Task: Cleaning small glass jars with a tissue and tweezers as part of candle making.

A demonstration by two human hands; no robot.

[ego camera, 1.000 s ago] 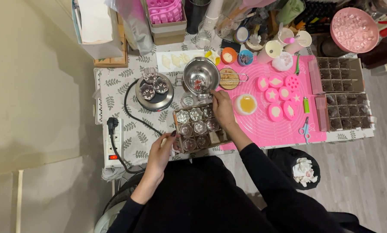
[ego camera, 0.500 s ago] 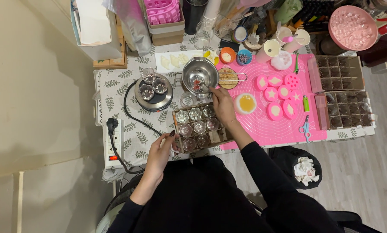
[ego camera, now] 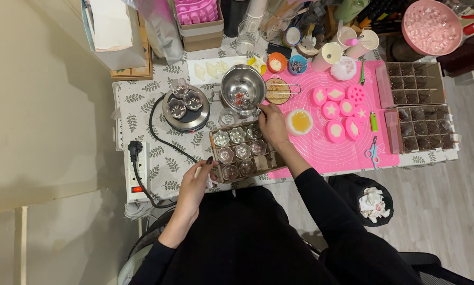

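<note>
Power strip (ego camera: pixel 135 171): white, at the counter's left edge, with a black plug in it and a black cable running up toward the hot plate.
Hot plate (ego camera: pixel 186 108): round and dark, carrying small glass jars, near the left end of the counter (ego camera: pixel 158 158), which wears a leaf-patterned cloth.
Left hand (ego camera: pixel 197 182): at the near edge of the counter, fingers curled around the left corner of the cardboard tray; a small pale object seems to sit in the grip, though I cannot tell what it is.
Cardboard tray (ego camera: pixel 243 150): divided into cells, lying between the two hands at the front of the counter, with small clear glass jars standing in most cells.
Metal bowl (ego camera: pixel 243 87): shiny, just behind the tray, with a few small reddish bits at its bottom.
Right hand (ego camera: pixel 273 122): stretched over the tray's far right corner, fingertips pinched together at the bowl's near rim; whatever they pinch is too small to make out.
Pink mat (ego camera: pixel 342 142): right of the right hand, holding a round dish of yellow liquid and several pink moulds with pale fillings.
Far right: two brown divided boxes (ego camera: pixel 419 111) with dark cells.
</note>
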